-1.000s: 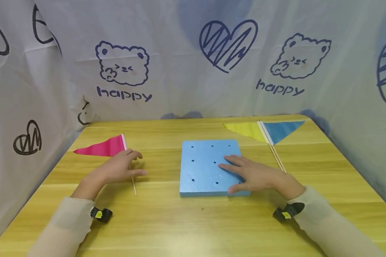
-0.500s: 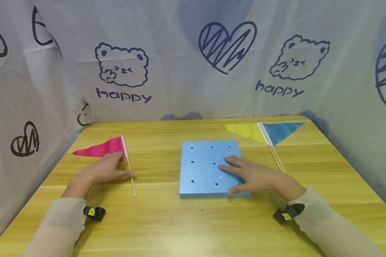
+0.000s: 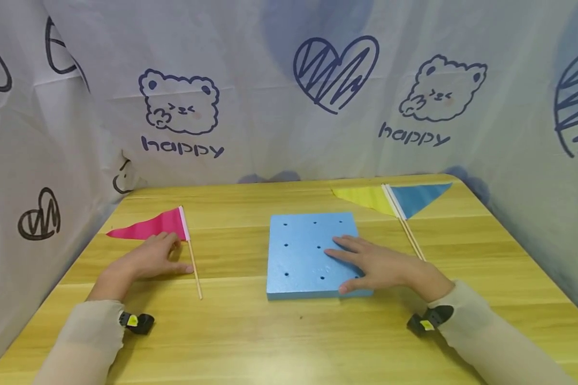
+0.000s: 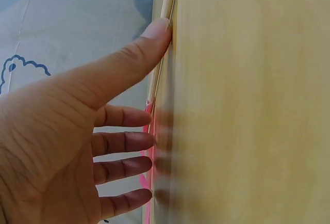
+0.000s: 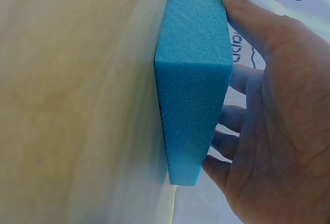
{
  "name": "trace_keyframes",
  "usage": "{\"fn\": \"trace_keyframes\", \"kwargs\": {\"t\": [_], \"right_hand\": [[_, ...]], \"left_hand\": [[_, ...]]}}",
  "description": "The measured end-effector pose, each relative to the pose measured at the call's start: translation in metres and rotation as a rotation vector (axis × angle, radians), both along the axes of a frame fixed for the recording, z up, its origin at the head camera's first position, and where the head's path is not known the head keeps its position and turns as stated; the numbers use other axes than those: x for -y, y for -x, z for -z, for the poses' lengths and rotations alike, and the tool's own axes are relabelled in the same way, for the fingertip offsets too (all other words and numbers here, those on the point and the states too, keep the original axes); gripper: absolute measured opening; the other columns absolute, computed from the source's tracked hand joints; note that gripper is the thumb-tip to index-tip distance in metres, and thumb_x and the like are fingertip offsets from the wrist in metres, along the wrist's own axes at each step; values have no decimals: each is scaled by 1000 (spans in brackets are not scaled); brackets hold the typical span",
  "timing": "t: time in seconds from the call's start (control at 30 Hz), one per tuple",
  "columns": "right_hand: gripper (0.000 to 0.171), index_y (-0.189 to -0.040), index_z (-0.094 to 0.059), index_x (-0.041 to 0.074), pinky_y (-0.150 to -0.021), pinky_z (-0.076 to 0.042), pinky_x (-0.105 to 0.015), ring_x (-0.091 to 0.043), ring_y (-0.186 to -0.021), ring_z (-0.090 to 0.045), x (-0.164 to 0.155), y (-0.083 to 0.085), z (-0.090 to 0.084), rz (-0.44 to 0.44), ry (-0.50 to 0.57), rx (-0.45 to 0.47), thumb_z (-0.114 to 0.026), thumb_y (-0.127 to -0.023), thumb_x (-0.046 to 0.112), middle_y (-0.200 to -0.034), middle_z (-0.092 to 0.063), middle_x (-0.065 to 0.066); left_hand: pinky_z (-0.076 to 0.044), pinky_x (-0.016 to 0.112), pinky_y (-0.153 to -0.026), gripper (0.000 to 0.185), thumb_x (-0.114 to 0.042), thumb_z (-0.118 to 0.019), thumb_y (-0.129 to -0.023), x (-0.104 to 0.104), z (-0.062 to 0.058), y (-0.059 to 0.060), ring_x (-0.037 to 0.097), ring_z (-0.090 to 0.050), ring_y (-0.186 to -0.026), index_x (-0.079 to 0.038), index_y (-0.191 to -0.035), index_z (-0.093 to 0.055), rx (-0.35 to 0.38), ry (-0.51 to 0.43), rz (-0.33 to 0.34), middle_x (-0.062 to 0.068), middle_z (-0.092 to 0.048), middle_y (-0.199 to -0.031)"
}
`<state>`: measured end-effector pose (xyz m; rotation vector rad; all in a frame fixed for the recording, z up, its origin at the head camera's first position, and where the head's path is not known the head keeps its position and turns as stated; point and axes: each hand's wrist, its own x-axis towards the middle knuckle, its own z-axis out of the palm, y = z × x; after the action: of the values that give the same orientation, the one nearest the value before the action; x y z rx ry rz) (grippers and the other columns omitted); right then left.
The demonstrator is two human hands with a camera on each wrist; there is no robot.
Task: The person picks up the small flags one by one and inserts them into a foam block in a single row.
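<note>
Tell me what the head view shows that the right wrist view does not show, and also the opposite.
Only the head view shows the left hand resting on the pink flag, the yellow flag and blue flag lying at the far right, and the holes in the board's top. Only the right wrist view shows the thick side wall of the blue foam board. Both show the right hand lying flat on that board, on the wooden table.

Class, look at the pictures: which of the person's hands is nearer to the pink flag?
Left. The left hand rests on the table against the pink flag, thumb touching its stick. The right hand lies flat on the blue foam block, well across the table from the flag.
</note>
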<state>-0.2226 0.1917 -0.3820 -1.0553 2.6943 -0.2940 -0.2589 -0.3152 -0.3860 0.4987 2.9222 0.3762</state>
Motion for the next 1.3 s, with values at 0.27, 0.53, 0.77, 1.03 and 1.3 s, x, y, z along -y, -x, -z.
{"fn": "trace_keyframes", "kwargs": {"t": [0.27,0.53,0.77,1.03,1.3], "right_hand": [[94,-156,-28,26,-113,-23,-56,-35,-147,-10,0,-1,0,-3,-4,0,-50,-81,78,-163,-14,-9],[94,-156,-28,25,-113,-23,-56,-36,-147,-10,1,-1,-2,0,-5,-6,-51,-82,78,-162,-14,-9],[94,-156,-28,25,-113,-23,-56,-36,-147,-10,1,-1,-2,-1,-9,-7,-50,-81,78,-163,-14,-9],[94,-156,-28,26,-113,-23,-56,-35,-147,-10,0,-1,0,0,-11,-12,-49,-81,79,-163,-14,-9],[94,-156,-28,26,-113,-23,-56,-35,-147,-10,0,-1,0,-11,5,-4,-49,-82,78,-162,-14,-9]], "left_hand": [[-41,54,-95,86,-73,-63,-79,-4,3,0,36,-48,-108,2,-120,-54,-7,-18,-21,15,-56,-112],[-31,65,-104,107,-78,-59,-76,-17,3,-3,51,-37,-127,6,-141,-45,-10,59,-2,27,-42,-137],[-30,62,-106,101,-75,-60,-79,-22,6,-2,48,-37,-129,1,-144,-42,-36,-2,33,25,-44,-139],[-31,63,-105,90,-73,-57,-83,-26,7,-1,48,-37,-129,-5,-141,-51,-48,20,68,24,-46,-140],[-34,59,-104,86,-66,-65,-82,-28,6,-3,46,-43,-125,-2,-138,-51,-42,-14,99,21,-52,-137]]}}
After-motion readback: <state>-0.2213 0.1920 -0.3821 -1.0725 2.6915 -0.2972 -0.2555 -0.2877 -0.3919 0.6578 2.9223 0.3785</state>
